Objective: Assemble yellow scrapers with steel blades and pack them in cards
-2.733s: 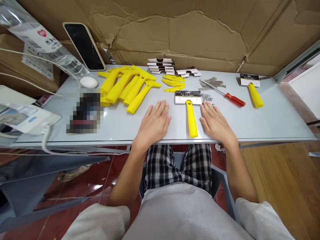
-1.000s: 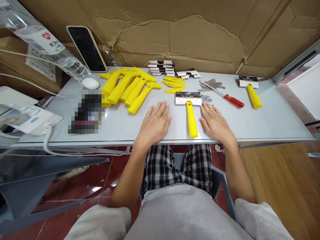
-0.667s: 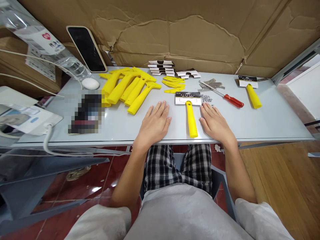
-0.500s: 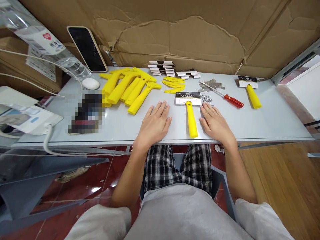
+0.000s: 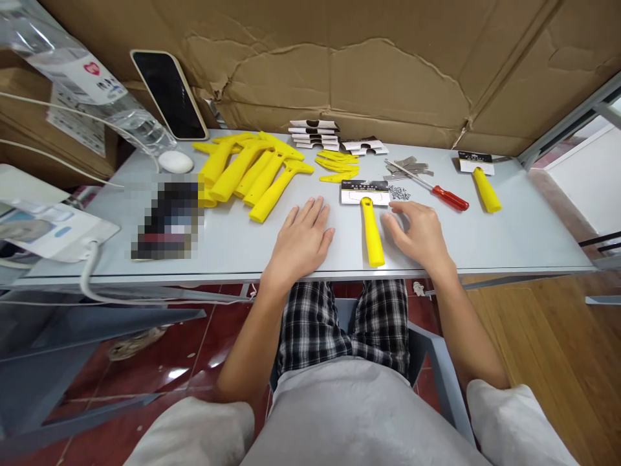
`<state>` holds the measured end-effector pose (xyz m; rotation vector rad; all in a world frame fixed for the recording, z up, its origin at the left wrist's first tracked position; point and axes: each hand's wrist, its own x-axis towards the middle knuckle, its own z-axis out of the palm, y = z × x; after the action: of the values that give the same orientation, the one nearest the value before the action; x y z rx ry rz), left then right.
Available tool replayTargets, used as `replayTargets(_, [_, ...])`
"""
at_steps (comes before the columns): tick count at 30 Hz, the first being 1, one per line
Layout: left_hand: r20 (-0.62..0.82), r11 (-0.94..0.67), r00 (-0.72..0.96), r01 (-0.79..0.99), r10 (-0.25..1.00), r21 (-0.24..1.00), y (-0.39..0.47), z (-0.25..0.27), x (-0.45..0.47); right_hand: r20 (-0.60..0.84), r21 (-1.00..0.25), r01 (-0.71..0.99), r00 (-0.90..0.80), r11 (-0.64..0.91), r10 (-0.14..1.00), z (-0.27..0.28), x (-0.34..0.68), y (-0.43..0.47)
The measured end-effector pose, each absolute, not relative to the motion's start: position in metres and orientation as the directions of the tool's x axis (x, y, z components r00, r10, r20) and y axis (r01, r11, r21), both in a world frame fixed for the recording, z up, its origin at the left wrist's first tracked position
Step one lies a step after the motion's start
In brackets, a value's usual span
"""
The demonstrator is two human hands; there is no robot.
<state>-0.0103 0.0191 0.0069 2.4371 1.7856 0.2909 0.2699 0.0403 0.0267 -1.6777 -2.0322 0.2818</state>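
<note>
My left hand [image 5: 303,239] lies flat on the grey table with its fingers stretched out, holding nothing. Between my hands rests a scraper with a yellow handle [image 5: 372,236] and a black-and-white card sleeve [image 5: 365,193] over its head. Just to its right is my right hand [image 5: 418,232], fingers curved and thumb apart, with nothing visible in it. A small pile of screws [image 5: 398,193] lies beyond my right fingertips. Farther right lies a red-handled screwdriver [image 5: 449,198], its shaft crossing some flat metal blades [image 5: 410,167]. A second sleeved yellow scraper [image 5: 486,189] sits at the right end.
Several yellow scraper handles [image 5: 276,191] are heaped left of centre, with thin yellow pieces [image 5: 338,163] and folded card sleeves [image 5: 314,137] behind. A phone [image 5: 169,94], a water bottle [image 5: 97,81] and a white power strip with cables [image 5: 63,223] occupy the left. Cardboard [image 5: 349,77] walls the back.
My right hand has risen from lying flat, its fingers now curved and its thumb nearer the yellow handle. My left hand stays in place. The view has shifted slightly.
</note>
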Motion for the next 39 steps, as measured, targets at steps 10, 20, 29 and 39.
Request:
replayTargets(10, [0.106, -0.314, 0.298, 0.928, 0.949, 0.202, 0.019, 0.007, -0.01, -0.058, -0.188, 0.978, -0.107, 0.094, 0.993, 0.064, 0.206, 0.056])
replayTargets(20, [0.119, -0.326, 0.308, 0.924, 0.944, 0.197, 0.018, 0.005, -0.011, -0.219, -0.065, 0.979, -0.201, 0.192, 0.955, 0.079, 0.246, 0.009])
replayTargets(29, [0.148, -0.344, 0.318, 0.917, 0.936, 0.204, 0.02, -0.001, -0.015, -0.114, -0.027, 0.999, -0.025, 0.022, 0.993, 0.057, 0.354, -0.043])
replayTargets(39, [0.16, -0.354, 0.324, 0.906, 0.932, 0.23, 0.022, -0.005, -0.019, 0.056, -0.175, 0.951, 0.268, -0.254, 0.962, 0.04, 0.478, -0.064])
